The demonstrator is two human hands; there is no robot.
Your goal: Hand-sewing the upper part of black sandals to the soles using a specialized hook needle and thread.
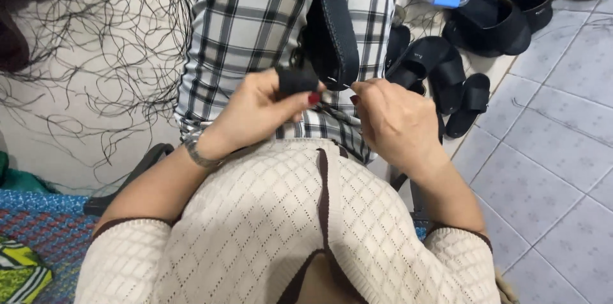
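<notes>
1. We see black sandals [447,68] piled right of the black strap [335,23], loose black threads [96,55] left of it, plaid cloth [255,16] beneath.
2. Strap's long axis runs away from us, near end at our hands.
3. Left hand [255,112] fingers pinch the strap end; right hand [393,119] fingers closed on a thin needle [341,85].

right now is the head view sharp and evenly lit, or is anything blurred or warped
Head view: soft, even light with no hard shadows; mild glare on the floor tiles; left hand and right hand slightly soft but readable; the needle is almost too thin to see; tile lines bend a little toward the edges.
</notes>
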